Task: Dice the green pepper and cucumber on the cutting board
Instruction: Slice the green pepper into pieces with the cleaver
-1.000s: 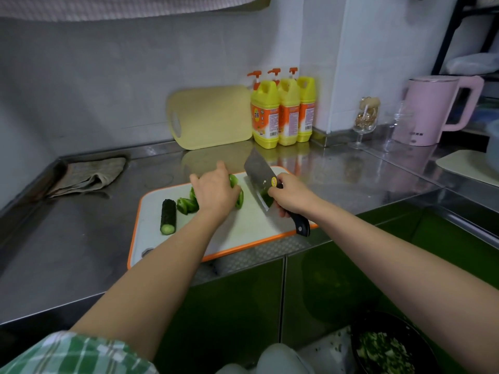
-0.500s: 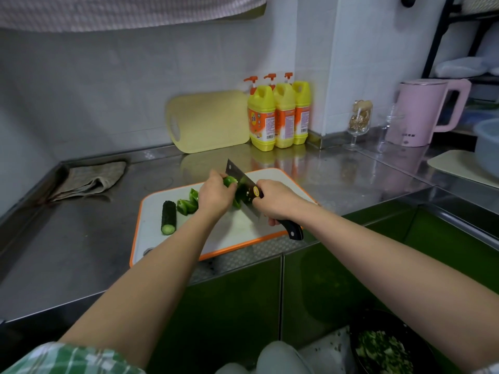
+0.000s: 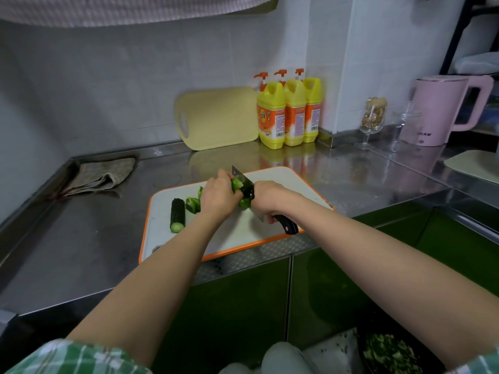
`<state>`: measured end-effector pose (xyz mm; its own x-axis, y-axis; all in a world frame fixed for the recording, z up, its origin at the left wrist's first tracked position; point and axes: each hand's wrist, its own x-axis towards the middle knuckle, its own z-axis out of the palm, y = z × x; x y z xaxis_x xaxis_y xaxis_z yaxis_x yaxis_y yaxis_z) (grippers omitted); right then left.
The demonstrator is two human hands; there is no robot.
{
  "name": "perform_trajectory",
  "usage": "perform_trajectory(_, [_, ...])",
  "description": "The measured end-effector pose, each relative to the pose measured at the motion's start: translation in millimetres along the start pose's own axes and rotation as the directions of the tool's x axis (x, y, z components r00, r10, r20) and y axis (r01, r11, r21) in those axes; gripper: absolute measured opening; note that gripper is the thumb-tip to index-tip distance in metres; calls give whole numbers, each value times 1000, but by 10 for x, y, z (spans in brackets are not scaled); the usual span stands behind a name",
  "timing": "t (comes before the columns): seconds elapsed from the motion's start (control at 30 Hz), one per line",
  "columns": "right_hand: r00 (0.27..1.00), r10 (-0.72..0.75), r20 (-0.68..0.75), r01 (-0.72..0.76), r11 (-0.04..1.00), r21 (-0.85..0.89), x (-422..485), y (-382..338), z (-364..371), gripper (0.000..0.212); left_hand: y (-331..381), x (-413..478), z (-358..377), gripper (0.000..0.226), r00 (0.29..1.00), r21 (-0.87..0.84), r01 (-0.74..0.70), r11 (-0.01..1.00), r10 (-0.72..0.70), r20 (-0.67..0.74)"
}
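A white cutting board (image 3: 294,182) with an orange rim lies on the steel counter. On its left lies a dark cucumber piece (image 3: 177,215), with cut green pepper pieces (image 3: 193,204) beside it. My left hand (image 3: 219,197) holds down a green pepper piece (image 3: 237,184) in the middle of the board, fingers curled over it. My right hand (image 3: 270,197) grips the black handle of a cleaver (image 3: 244,186), whose blade stands in the pepper right next to my left fingers.
Behind the board, a yellow cutting board (image 3: 218,118) and three yellow detergent bottles (image 3: 290,112) lean at the wall. A folded cloth (image 3: 102,175) lies at the left. Glasses (image 3: 374,117) and a pink kettle (image 3: 442,109) stand at the right. A bowl of chopped greens (image 3: 388,352) sits low down.
The cleaver has swung from raised and apart on the right down onto the pepper beside my left fingers. My left hand has stayed on the pepper.
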<state>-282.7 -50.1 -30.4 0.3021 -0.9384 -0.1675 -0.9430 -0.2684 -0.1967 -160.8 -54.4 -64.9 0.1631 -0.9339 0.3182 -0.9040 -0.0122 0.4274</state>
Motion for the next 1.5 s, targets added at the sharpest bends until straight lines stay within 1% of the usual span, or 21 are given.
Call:
perform_trajectory(0.07, [1000, -10, 9, 10, 1000, -5, 17, -3, 7, 28, 16, -13, 0, 37, 998, 44, -59, 997, 59, -6])
perform_trajectory(0.13, [1000, -6, 5, 5, 999, 41, 13, 26, 27, 25, 18, -23, -5, 36, 994, 59, -104, 993, 105, -19])
perform_trajectory(0.2, [1000, 13, -15, -11, 990, 141, -23, 119, 49, 13, -11, -21, -9, 36, 996, 15, -82, 997, 82, -30])
perform_trajectory(0.23, [999, 26, -29, -20, 983, 180, -53, 176, 56, 10, -33, -22, -10, 37, 998, -26, -54, 998, 54, -28])
perform_trajectory(0.3, [998, 36, -45, -25, 974, 223, -112, 268, 58, 14, -73, -27, 11, 36, 1000, -88, -23, 996, 21, -17])
perform_trajectory(0.37, [999, 26, -39, -17, 980, 198, -115, 274, 40, 12, -67, -44, 46, 32, 999, -107, -31, 994, 29, -29])
perform_trajectory(0.4, [1000, 19, -24, -15, 984, 177, -105, 246, 32, 16, -44, -53, 59, 31, 999, -107, -38, 994, 34, -42])
perform_trajectory(0.47, [1000, 7, 7, -8, 995, 100, -119, 179, 21, 21, 12, -56, 76, 31, 998, -96, -30, 995, 24, -58])
perform_trajectory(0.53, [1000, 4, 21, -4, 1000, 31, -144, 140, 13, 21, 58, -40, 65, 31, 998, -55, 2, 998, -5, -56])
perform_trajectory(0.63, [999, 26, 24, -26, 1000, 6, -108, 168, 50, 23, 70, -13, 18, 33, 1000, 30, 20, 999, -20, 2])
perform_trajectory(0.73, [998, 59, -31, -56, 995, 84, -34, 187, 117, 31, 50, -4, -75, 37, 993, 38, 17, 999, -21, 113])
perform_trajectory(0.8, [997, 61, -52, -55, 993, 107, -6, 155, 123, 38, 7, -34, -115, 36, 988, 32, 1, 999, -6, 154])
perform_trajectory(0.87, [995, 55, -82, -42, 989, 144, 15, 139, 115, 36, -48, -97, -114, 34, 990, -6, -21, 1000, 22, 141])
perform_trajectory(1.0, [993, 30, -114, -1, 969, 246, -2, 236, 88, 6, -140, -216, -76, 31, 996, -144, -16, 990, 29, 87])
perform_trajectory(1.1, [980, 11, -197, 63, 928, 368, -86, 387, 85, 13, -150, -267, -45, 28, 997, -272, -18, 962, 38, 71])
perform_trajectory(1.17, [969, 3, -247, 105, 900, 424, -140, 451, 59, 16, -141, -273, -12, 25, 998, -313, -3, 950, 24, 63])
perform_trajectory(1.23, [971, -17, -239, 124, 889, 441, -173, 477, 30, 16, -131, -266, 6, 24, 998, -278, 6, 961, 10, 58])
perform_trajectory(1.33, [977, -29, -212, 129, 871, 473, -190, 496, 27, 13, -159, -227, 10, 30, 998, -152, -26, 988, 34, 51])
perform_trajectory(1.47, [961, 17, -276, 142, 826, 545, -187, 555, 36, 15, -171, -168, -2, 35, 992, -77, -57, 995, 65, 105])
perform_trajectory(1.5, [956, 26, -292, 150, 812, 564, -191, 572, 25, 19, -157, -161, 0, 37, 990, -58, -68, 996, 75, 122])
